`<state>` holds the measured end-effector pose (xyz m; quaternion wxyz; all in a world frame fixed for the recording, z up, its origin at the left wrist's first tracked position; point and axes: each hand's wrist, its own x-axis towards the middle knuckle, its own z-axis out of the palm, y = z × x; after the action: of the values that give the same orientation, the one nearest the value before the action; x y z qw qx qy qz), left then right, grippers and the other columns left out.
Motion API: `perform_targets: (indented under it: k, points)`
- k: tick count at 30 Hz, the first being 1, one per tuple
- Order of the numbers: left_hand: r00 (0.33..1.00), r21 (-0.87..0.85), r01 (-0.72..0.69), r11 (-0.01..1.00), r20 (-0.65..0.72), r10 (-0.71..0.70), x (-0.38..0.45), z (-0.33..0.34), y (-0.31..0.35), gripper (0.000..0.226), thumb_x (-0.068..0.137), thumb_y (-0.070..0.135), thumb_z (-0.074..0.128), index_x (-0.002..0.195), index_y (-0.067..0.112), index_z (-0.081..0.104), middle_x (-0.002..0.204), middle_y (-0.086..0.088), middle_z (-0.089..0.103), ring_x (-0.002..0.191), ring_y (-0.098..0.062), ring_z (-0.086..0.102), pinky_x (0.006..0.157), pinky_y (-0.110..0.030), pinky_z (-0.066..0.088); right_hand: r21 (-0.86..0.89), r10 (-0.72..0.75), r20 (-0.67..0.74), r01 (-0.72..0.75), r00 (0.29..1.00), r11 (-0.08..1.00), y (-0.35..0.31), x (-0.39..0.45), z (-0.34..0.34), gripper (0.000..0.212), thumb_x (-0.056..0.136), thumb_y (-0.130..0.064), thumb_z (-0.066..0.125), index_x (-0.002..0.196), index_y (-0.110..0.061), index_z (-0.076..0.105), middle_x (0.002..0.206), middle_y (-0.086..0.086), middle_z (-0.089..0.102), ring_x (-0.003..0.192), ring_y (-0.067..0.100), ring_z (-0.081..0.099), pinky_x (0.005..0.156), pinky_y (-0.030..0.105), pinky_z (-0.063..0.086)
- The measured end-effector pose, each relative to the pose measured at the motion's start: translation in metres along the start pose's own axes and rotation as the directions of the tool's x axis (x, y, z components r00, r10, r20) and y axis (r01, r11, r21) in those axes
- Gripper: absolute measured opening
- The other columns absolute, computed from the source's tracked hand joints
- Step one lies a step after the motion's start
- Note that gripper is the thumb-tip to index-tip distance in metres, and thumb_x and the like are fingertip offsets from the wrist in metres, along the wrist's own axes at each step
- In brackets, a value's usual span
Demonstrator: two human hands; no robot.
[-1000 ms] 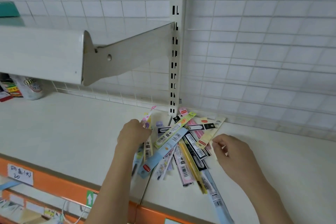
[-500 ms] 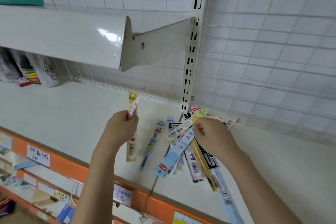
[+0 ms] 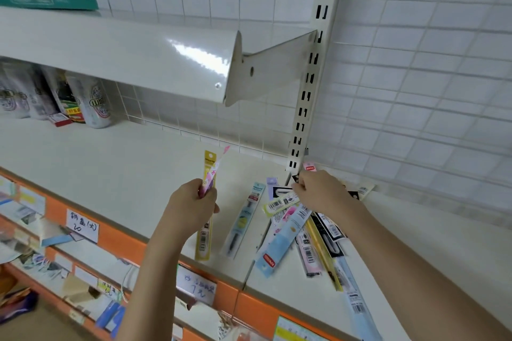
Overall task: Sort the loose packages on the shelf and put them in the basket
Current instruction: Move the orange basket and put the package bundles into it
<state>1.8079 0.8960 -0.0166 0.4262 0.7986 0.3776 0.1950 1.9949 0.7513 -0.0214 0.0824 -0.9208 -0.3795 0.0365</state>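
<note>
Two hands are working the shelf: left hand is gripping a pink package, right hand is pinching into the pile of packages beneath it. Packs likely light, thin, slippery; pinching a card end seems best. No basket showing; right fingertips hiding what they're taking.

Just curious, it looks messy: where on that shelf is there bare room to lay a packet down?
The widest bare stretch of the shelf runs between the cans at the back left and the yellow packet. Another lies right of the packet pile, toward the wire grid. It is crowded around the slotted upright, where the right hand reaches.
</note>
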Motion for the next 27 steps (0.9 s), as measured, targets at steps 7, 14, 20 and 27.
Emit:
perform_targets:
  k: [7,14,20,27]
  points:
    - [0.995,0.104,0.022,0.994,0.097,-0.032,0.003,0.015,0.006,0.035,0.092,0.031,0.049,0.063,0.014,0.041,0.063,-0.004,0.049,0.060,-0.022,0.049,0.060,-0.030,0.039,0.198,0.039,-0.129,-0.013,0.991,0.980,0.004,-0.019,-0.021,0.021,0.094,-0.021,0.050,0.078,-0.008,0.054,0.081,0.009,0.063,0.049,0.009,0.040,0.048,0.022,0.033]
    - [0.991,0.204,0.013,0.979,0.128,-0.040,0.005,0.037,0.011,0.026,0.087,0.025,0.055,0.069,0.014,0.041,0.066,-0.003,0.050,0.059,-0.023,0.051,0.054,-0.026,0.041,0.370,0.111,-0.077,-0.076,0.991,0.926,0.021,-0.041,-0.032,0.021,0.091,-0.005,0.042,0.108,-0.014,0.052,0.067,-0.003,0.049,0.048,0.013,0.048,0.045,0.023,0.035]
    - [0.999,0.331,-0.011,0.944,0.046,-0.004,0.002,0.053,0.008,0.026,0.084,0.036,0.059,0.083,0.012,0.050,0.084,-0.004,0.055,0.079,-0.027,0.053,0.065,-0.027,0.038,0.416,0.176,-0.098,-0.120,0.980,0.902,0.037,-0.071,-0.035,0.057,0.093,-0.004,0.037,0.142,-0.025,0.016,0.058,0.004,0.046,0.041,0.013,0.037,0.039,0.021,0.028]
    - [0.998,0.423,0.059,0.904,-0.006,-0.063,-0.004,0.066,0.012,0.025,0.085,0.033,0.058,0.081,0.011,0.046,0.083,-0.004,0.051,0.076,-0.027,0.051,0.064,-0.027,0.037,0.571,0.239,-0.132,-0.123,0.962,0.812,0.047,-0.097,-0.021,0.068,0.088,0.002,0.037,0.142,-0.027,0.006,0.096,0.021,0.062,0.045,0.017,0.038,0.048,0.028,0.033]
